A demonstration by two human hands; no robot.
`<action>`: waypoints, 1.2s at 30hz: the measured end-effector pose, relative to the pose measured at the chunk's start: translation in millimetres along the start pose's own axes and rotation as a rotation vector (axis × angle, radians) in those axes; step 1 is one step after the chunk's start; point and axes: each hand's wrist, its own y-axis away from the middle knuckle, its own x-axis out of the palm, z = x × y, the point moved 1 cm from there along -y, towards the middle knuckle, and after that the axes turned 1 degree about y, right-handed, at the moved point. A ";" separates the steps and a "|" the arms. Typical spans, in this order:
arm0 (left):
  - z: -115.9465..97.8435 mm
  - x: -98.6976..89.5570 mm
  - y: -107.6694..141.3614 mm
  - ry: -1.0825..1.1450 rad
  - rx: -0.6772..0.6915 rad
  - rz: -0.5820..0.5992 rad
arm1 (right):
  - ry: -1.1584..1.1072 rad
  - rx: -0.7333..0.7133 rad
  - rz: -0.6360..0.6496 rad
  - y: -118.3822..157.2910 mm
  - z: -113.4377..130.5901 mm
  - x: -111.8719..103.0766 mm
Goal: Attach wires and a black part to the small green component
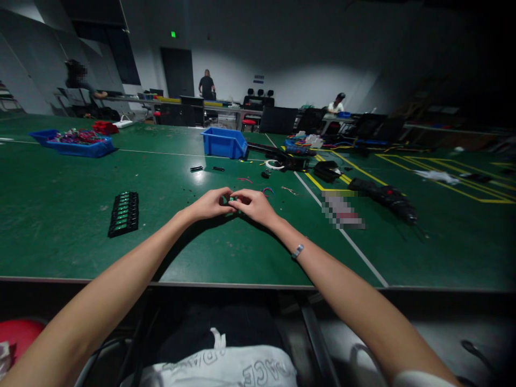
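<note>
Above the green table [242, 252], my left hand [213, 203] and my right hand [255, 205] meet at the fingertips. Both are closed on a small green part [231, 199], mostly covered by the fingers. A black rack [124, 214] with a row of green boards lies on the table to the left. Two small black pieces, one at left [196, 169] and one at right [218, 169], lie beyond my hands. Short red and blue wires [267, 190] are just past my right hand.
A blue bin [224, 143] stands beyond my hands. Blue trays with colourful wires [80, 141] sit at the far left. Black tools [382, 199], a white ring [274, 164] and cables lie to the right. People are at benches in the background.
</note>
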 end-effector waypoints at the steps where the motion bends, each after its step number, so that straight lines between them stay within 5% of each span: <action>1: -1.3 -0.1 0.1 0.003 0.002 -0.012 | 0.004 -0.005 -0.008 -0.1 0.8 -0.8; 36: -8.5 -4.0 0.8 -0.063 0.051 -0.060 | 0.097 -0.017 -0.013 -1.2 6.4 -7.5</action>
